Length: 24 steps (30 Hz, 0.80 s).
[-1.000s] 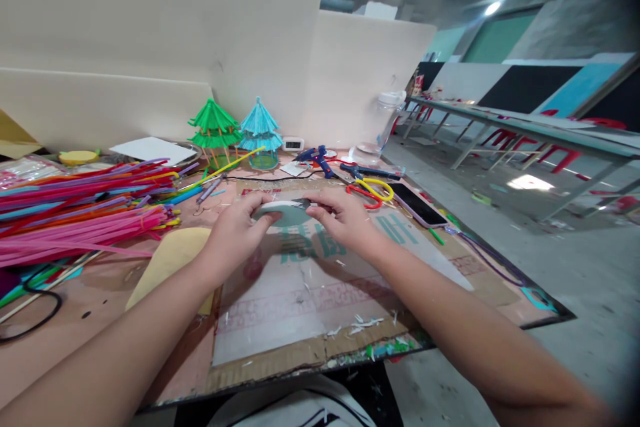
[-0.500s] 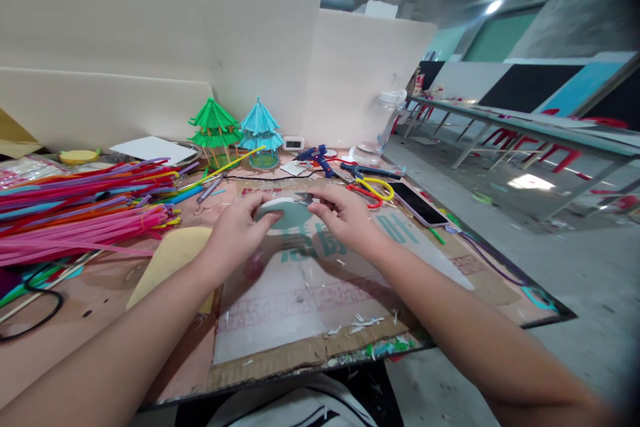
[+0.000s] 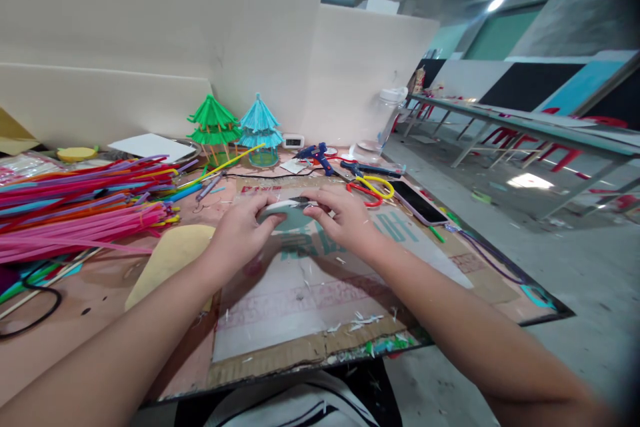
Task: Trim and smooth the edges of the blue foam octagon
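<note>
- Reaching forward from the lower corners, both forearms slant inward over the table (image 3: 107, 337), so the hands meet near the middle, above a printed plastic sheet (image 3: 295, 317).
- The left hand (image 3: 245, 227) grips the left side of a pale round disc (image 3: 295, 219), thumb on the near face and fingers curled behind the rim.
- The right hand (image 3: 345, 213) is closed at the disc's right end, its fingertips pinching a small dark piece (image 3: 301, 199) against the upper rim; whether they also grip the disc itself, I cannot tell.
- The right thumb lies bent, pointing toward the left thumb, and the wrists sit lower in view than the fingers.
- The disc is held up between the hands, tilted, with its pale edge showing along the top.
- Compared with half a second ago, the disc is tipped a little, so less of its face shows.
- The dark piece now looks flatter along the rim, and the right thumb has edged slightly toward the disc.
- Around the hands, the scissors (image 3: 379, 188), phone (image 3: 419, 202), pipe cleaners (image 3: 80, 240) and two little towers, green (image 3: 213, 121) and blue (image 3: 259, 128), lie or stand where they did.
</note>
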Tool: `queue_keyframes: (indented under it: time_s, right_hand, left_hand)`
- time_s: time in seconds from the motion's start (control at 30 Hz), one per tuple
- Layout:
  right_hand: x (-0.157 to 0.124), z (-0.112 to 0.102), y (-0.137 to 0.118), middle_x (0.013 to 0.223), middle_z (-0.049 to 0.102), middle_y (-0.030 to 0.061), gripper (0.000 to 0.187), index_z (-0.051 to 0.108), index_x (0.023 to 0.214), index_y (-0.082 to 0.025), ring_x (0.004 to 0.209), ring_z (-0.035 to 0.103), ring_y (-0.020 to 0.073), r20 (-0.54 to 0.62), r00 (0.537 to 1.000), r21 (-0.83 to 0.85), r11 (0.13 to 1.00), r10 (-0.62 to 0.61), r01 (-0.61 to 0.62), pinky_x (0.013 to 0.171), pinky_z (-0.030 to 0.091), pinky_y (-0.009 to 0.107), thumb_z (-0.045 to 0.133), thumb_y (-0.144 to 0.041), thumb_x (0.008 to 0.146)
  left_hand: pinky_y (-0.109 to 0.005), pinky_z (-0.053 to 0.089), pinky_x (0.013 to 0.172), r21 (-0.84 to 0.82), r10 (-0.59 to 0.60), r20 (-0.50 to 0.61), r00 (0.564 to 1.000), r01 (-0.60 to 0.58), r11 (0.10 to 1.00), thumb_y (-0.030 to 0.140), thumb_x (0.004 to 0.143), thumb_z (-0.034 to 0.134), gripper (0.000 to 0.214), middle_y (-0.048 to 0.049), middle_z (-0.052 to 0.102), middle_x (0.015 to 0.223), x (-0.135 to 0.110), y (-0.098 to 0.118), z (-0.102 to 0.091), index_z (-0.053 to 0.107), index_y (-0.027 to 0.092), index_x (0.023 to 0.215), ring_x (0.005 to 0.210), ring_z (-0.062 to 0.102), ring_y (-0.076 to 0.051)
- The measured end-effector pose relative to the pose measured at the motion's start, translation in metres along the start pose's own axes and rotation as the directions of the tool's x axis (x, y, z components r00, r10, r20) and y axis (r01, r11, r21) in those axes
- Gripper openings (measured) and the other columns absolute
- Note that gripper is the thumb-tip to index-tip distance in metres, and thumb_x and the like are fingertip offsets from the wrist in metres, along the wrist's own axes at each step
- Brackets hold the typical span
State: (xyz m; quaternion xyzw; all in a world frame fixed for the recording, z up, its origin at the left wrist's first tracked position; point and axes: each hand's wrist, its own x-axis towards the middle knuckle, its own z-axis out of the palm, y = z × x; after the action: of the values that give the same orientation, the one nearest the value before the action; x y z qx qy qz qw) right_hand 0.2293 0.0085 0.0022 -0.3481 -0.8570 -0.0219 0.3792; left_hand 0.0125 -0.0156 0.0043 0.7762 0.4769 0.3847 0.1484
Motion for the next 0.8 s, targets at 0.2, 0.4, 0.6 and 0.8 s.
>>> queue_keyframes:
  time_s: [0.2,0.4,0.6,0.8]
  right_hand:
    - [0.0003,0.0011,0.0008,0.077,0.065,0.003,0.029,0.071,0.11,-0.021,0.072,0.057,0.0164,0.026,0.999,0.035,0.999,0.019,-0.02,0.067,0.04,0.028,0.052,-0.039,0.097]
    - [0.0001,0.0017,0.0008,0.082,0.069,0.0028,0.027,0.071,0.112,-0.023,0.073,0.059,0.016,0.016,0.998,0.061,0.997,0.053,-0.053,0.067,0.041,0.027,0.055,-0.038,0.096]
    - [0.0,0.0028,0.0048,0.086,0.071,0.0038,0.027,0.071,0.111,-0.022,0.072,0.06,0.0158,-0.014,0.996,0.092,0.992,0.085,-0.083,0.066,0.043,0.027,0.056,-0.038,0.095]
    - [-0.0003,0.0035,0.0026,0.081,0.07,0.0029,0.029,0.071,0.112,-0.023,0.072,0.06,0.0156,-0.003,0.999,0.072,0.996,0.046,-0.045,0.067,0.042,0.027,0.055,-0.04,0.096]
  left_hand:
    - [-0.026,0.04,0.065,-0.024,-0.011,0.018,1.0,0.012,1.0,0.026,0.087,0.057,0.01,0.0022,0.065,0.076,-0.0004,-0.0004,0.001,0.065,0.019,0.086,0.068,0.055,-0.015]
    - [-0.026,0.04,0.066,-0.013,-0.023,0.017,1.0,0.024,1.0,0.027,0.087,0.057,0.011,0.0023,0.066,0.077,0.0,-0.0021,0.0006,0.066,0.02,0.088,0.068,0.055,-0.015]
    - [-0.026,0.041,0.066,-0.012,-0.031,-0.024,0.999,0.031,0.999,0.027,0.086,0.057,0.012,0.0009,0.067,0.08,0.0007,-0.003,-0.0008,0.066,0.02,0.09,0.07,0.057,-0.016]
    - [-0.026,0.042,0.069,0.021,-0.008,-0.01,1.0,0.008,1.0,0.025,0.086,0.055,0.013,0.001,0.068,0.08,0.0,-0.0013,-0.0012,0.066,0.02,0.09,0.071,0.057,-0.016]
